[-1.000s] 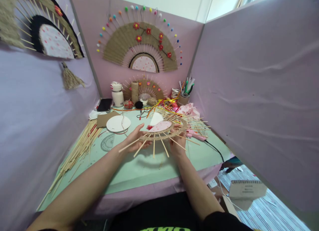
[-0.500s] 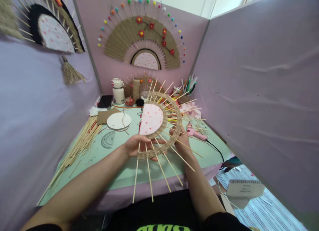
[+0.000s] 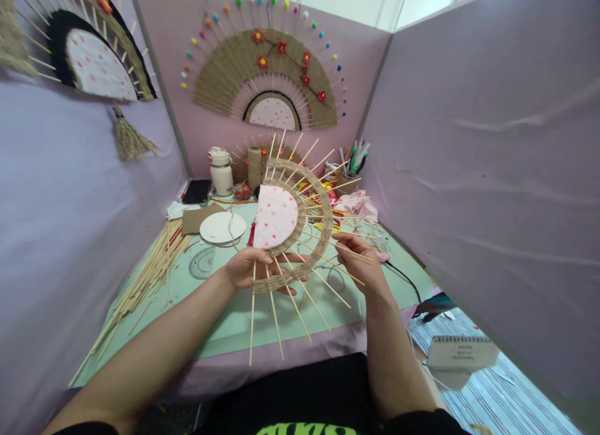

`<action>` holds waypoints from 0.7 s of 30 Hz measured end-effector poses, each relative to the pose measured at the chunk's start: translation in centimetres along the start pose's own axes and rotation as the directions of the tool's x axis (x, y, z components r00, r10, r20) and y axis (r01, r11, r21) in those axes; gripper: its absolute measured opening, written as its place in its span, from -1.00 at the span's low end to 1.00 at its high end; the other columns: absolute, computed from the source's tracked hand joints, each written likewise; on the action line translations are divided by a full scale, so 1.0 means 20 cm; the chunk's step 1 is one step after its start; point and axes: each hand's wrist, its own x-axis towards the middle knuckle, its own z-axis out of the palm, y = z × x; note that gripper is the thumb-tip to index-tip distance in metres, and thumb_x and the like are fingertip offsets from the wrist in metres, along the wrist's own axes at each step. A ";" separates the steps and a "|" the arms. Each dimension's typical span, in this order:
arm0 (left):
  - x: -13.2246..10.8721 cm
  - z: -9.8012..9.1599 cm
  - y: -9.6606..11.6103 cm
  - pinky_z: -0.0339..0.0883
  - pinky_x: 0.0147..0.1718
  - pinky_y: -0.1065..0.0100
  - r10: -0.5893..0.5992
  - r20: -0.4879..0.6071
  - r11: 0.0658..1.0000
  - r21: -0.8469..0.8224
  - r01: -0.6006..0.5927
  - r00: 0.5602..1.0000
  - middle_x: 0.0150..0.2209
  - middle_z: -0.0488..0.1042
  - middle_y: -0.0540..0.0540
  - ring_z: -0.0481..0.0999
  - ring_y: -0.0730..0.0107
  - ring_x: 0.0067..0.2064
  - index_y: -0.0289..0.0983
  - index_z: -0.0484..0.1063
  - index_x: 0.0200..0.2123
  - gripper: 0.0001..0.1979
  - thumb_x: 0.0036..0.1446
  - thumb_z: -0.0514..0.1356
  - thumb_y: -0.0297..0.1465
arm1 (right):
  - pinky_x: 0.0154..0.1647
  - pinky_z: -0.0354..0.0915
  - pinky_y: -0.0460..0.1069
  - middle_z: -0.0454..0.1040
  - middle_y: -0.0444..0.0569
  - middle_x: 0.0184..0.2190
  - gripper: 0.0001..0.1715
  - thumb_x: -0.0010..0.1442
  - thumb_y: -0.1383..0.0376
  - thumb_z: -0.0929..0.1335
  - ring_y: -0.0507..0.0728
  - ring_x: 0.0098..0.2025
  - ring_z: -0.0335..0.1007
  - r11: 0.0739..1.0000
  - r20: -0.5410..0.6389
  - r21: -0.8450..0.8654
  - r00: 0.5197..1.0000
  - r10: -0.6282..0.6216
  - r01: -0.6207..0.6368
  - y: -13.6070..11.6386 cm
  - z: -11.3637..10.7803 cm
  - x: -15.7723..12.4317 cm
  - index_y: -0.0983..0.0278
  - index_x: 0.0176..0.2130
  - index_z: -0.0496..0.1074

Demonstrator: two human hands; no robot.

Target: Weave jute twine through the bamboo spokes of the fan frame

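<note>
The half-woven fan (image 3: 285, 225) stands nearly upright in the air above the front of the desk (image 3: 234, 325), held between both hands. It looks light but awkward: a flat half-round that would flex and catch on anything near it. Its twine band (image 3: 320, 213) and the pink dotted half-disc (image 3: 275, 216) seem the firmest parts and the best place for a grip, while the bamboo spokes (image 3: 274, 316) are thin and likely to snap or pull out of the weave if they carry any load. The left hand (image 3: 246, 269) takes the lower edge of the band, thumb in front and fingers clamped behind; the right hand (image 3: 360, 260) has its fingers pinched lightly on spokes at the right side. Mauve partition walls (image 3: 469, 172) close in the booth on three sides, so there is little room to swing. The pale green desk is smooth and crowded: a sheaf of loose sticks (image 3: 145, 279) along its left edge, a white disc (image 3: 223, 227), a white bottle (image 3: 221, 172) and a pen cup (image 3: 349, 184) at the back.
</note>
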 end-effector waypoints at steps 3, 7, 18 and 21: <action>0.00 0.01 0.00 0.33 -0.09 -0.11 -0.007 -0.026 1.000 0.014 0.007 1.000 0.13 0.36 -0.31 0.32 -0.17 0.14 -0.35 0.35 0.11 -0.38 -0.11 0.04 -0.53 | -0.54 0.06 -0.10 0.26 -0.20 -0.53 -0.73 -0.07 0.20 0.48 -0.06 -0.55 0.05 0.992 -0.031 0.120 0.999 0.029 -0.025 0.00 0.02 0.00 0.22 -0.31 0.50; 0.00 0.00 0.00 0.38 -0.11 -0.03 0.032 -0.041 0.999 0.005 -0.032 0.999 0.14 0.35 -0.31 0.32 -0.12 0.15 -0.36 0.30 0.15 -0.34 -0.11 0.03 -0.54 | -0.56 0.03 -0.11 0.27 -0.19 -0.52 -0.74 -0.11 0.23 0.49 -0.07 -0.56 0.02 0.980 -0.023 0.198 0.999 0.034 -0.029 -0.02 0.02 0.00 0.23 -0.34 0.50; -0.01 -0.04 0.06 0.34 -0.04 0.07 0.209 -0.177 0.977 0.004 -0.212 0.962 0.19 0.30 -0.22 0.29 -0.09 0.18 -0.32 0.32 0.15 -0.35 -0.11 0.02 -0.56 | -0.48 0.12 -0.10 0.32 -0.17 -0.49 -0.67 -0.02 0.25 0.46 -0.02 -0.48 0.17 0.989 0.177 -0.147 0.984 0.006 0.021 -0.06 -0.10 -0.02 0.24 -0.20 0.49; -0.01 -0.05 0.06 0.35 -0.04 0.08 0.213 -0.190 0.977 0.012 -0.215 0.958 0.21 0.28 -0.21 0.27 -0.12 0.19 -0.33 0.35 0.12 -0.37 -0.10 0.03 -0.55 | -0.45 0.17 -0.07 0.41 -0.12 -0.52 -0.81 -0.01 0.21 0.45 0.02 -0.47 0.24 0.953 0.247 -0.301 0.968 0.052 0.026 -0.10 -0.11 -0.04 0.28 -0.38 0.52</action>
